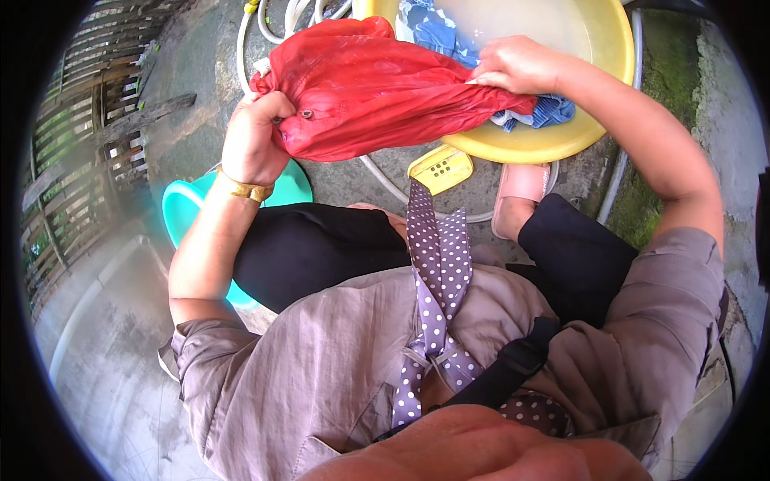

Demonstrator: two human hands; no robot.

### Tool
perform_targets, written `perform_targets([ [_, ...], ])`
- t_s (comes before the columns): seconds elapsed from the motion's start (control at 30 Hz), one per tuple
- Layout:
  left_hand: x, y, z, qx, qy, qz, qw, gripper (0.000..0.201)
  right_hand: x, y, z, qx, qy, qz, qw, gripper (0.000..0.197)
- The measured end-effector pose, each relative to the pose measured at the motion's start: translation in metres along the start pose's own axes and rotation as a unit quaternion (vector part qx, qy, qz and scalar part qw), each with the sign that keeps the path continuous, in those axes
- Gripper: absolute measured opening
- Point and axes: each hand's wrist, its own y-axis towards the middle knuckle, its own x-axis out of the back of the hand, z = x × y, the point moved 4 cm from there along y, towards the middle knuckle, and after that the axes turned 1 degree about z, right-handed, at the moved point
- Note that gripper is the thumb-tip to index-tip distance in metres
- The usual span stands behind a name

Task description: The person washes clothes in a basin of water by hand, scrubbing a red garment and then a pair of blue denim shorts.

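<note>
- Basically, red garment (361, 88) is stretched between the person's 2 hands, upper middle of the frame.
- Left hand (261, 136): closed in a fist on the garment's left end, upper left of centre; fabric bunched around the fingers. Gold-coloured band (253, 191) on that wrist.
- Right hand (513, 66): fingers pinched shut on the garment's right end, upper right of centre, in front of the yellow basin (517, 149).
- Garment: wrinkled, slightly sagging, at least 1 small round fastener near the left fist. Its right end overlaps the basin in view; can't tell if it touches the rim.
- Basin, top right of frame: cloudy water (553, 36) inside, plus blue patterned cloth (437, 36) at its upper left and striped blue cloth (553, 111) near its lower rim.
- Yellow tray (441, 167) with dark holes: on the ground just below the basin, centre of frame.
- Teal tub (183, 206): left of centre, partly hidden behind left forearm and black-clad leg (321, 248).
- Pale hose (242, 48): loops at the top, left of the basin.
- Pink sandal (521, 183): right foot, below the basin.
- Slatted fence (88, 112): upper left edge.
</note>
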Motion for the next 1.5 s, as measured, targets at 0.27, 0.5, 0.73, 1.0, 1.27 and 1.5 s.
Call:
perform_targets([
  [0.27, 0.000, 0.008, 0.007, -0.010, 0.005, -0.014, 1.000, 0.043, -0.024, -0.013, 0.024, 0.142, -0.077, -0.090, 0.983, 0.037],
  [0.5, -0.011, 0.013, 0.001, -0.033, 0.007, -0.011, 0.999, 0.048, 0.012, -0.063, -0.057, 0.005, -0.172, -0.222, 0.960, 0.038],
  [0.73, -0.028, 0.005, -0.008, -0.046, 0.007, 0.004, 0.999, 0.053, -0.009, 0.050, 0.076, 0.161, 0.070, -0.219, 0.960, 0.038],
  [1.0, -0.014, 0.002, -0.008, -0.064, 0.011, 0.006, 0.998, 0.053, -0.016, 0.035, 0.062, 0.224, 0.022, -0.152, 0.962, 0.030],
  [1.27, 0.023, 0.008, -0.030, -0.095, -0.109, -0.021, 0.989, 0.032, 0.020, -0.013, -0.028, -0.101, 0.021, -0.381, 0.919, 0.026],
  [1.5, -0.007, 0.008, -0.022, -0.123, -0.064, -0.012, 0.990, 0.035, -0.061, 0.018, 0.049, 0.054, -0.045, -0.265, 0.962, 0.045],
])
